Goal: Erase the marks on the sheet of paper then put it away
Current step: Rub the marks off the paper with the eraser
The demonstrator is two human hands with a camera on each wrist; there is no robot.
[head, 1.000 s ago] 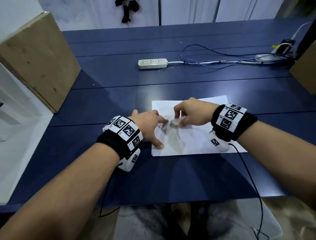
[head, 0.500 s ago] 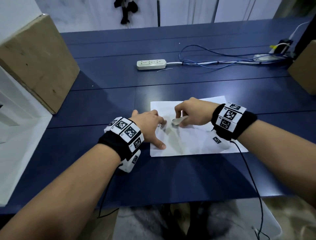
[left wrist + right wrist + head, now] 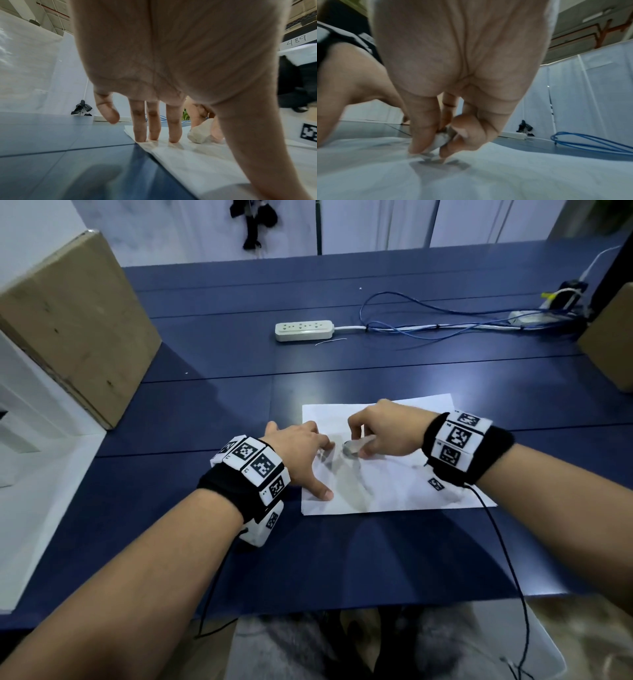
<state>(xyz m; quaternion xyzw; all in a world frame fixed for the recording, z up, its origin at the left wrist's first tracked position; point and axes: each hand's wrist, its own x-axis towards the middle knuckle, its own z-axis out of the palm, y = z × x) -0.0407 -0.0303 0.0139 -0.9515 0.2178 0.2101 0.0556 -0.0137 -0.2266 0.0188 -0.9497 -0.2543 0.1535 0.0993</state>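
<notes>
Dark blue panels make up the tabletop [image 3: 212, 412], which runs back to a pale wall. On it, close to the person, a white sheet of paper [image 3: 404, 491] lies flat, with grey smudged marks near its middle.

The left hand [image 3: 298, 453] rests on the sheet's left part. Its fingers [image 3: 174, 129] are straight and slightly spread, and three of the tips press down on the paper near its left edge, while the little finger hangs clear above the tabletop. The thumb reaches toward the near left corner of the sheet.

The right hand [image 3: 387, 431] is over the middle of the sheet, just beside the left one. Its fingers [image 3: 423, 121] are curled and clamped, together with the thumb, on a small whitish eraser [image 3: 199, 133]. The eraser's lower end touches the paper on the smudged area.

Both wrists carry black bands with white blocks of square black-and-white markers.

Further back on the tabletop lies a white power strip [image 3: 304, 330], with a loop of blue cable [image 3: 411, 314] to its right. A brown cardboard box [image 3: 75, 323] stands at the left edge, and another brown box [image 3: 613, 337] at the right edge.
</notes>
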